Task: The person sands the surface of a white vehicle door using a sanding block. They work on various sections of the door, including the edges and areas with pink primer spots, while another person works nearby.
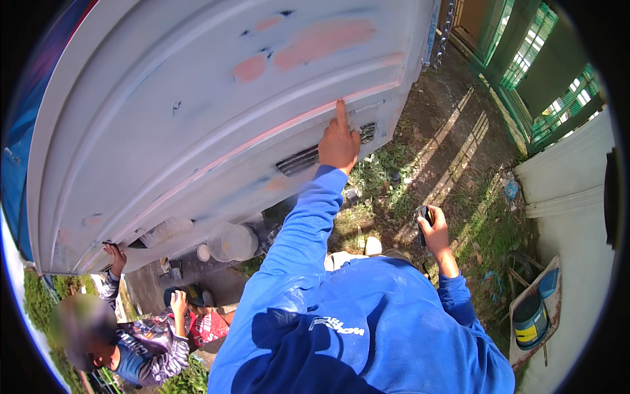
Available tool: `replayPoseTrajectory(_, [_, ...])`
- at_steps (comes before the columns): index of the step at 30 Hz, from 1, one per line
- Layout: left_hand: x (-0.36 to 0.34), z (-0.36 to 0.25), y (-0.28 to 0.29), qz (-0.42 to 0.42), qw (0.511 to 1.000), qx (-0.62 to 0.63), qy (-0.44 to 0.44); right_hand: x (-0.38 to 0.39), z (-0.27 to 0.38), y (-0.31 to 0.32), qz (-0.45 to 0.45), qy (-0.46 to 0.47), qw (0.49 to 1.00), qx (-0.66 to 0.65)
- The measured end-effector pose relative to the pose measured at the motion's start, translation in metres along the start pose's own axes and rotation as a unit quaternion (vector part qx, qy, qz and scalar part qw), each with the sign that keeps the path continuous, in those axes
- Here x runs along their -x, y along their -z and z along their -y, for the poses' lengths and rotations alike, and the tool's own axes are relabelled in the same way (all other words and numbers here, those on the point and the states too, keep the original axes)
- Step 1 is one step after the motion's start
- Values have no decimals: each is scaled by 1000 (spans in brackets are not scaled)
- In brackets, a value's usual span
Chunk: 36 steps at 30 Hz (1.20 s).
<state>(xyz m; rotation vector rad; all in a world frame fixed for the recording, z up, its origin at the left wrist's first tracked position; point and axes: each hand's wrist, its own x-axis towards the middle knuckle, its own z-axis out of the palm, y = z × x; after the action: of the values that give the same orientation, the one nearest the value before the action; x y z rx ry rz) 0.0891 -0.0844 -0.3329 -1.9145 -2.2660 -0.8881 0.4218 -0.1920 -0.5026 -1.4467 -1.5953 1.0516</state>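
Observation:
A large pale grey ridged body panel [197,111] with pink filler patches [325,43] fills the upper left. My left hand [338,141] reaches up to it. Its index finger is stretched out against the pink-streaked ridge, and the other fingers look curled. Just below that hand is a dark slatted vent [298,161]. Off to the right, over the ground and apart from the panel, my right hand [434,235] is closed round a small dark object [422,215]. Fingers and shadow partly hide it, so its kind is unclear.
A co-worker [141,348] is at the lower left, one hand [116,258] at the panel's lower edge. Beneath the panel stands a whitish bucket [234,241]. A shallow tray [556,289] holding containers is at right. A chain [446,33] hangs beside the panel, near a green fence [525,59].

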Motion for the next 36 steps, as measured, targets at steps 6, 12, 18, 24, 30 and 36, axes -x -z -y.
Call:
replayPoseTrajectory(6, [21, 33, 57, 52, 990, -104, 82, -6, 31, -12, 35, -22, 997, -69])
replayPoseTrajectory(12, [59, 100, 135, 49, 976, -184, 108, -24, 69, -49, 112, 12, 993, -27])
replayPoseTrajectory(18, [74, 125, 163, 69, 981, -141, 116, -30, 90, -109, 154, -4, 977, -146])
replayPoseTrajectory(24, [134, 145, 127, 158, 975, 157, 16, -11, 221, -178, 222, -79, 940, -248])
replayPoseTrajectory(30, [233, 185, 105, 197, 821, 443, 300, 19, 238, -276, 312, -47, 931, -183])
replayPoseTrajectory(36, [292, 293, 133, 106, 783, 409, 457, 70, 225, -346, 435, -174, 862, -194])
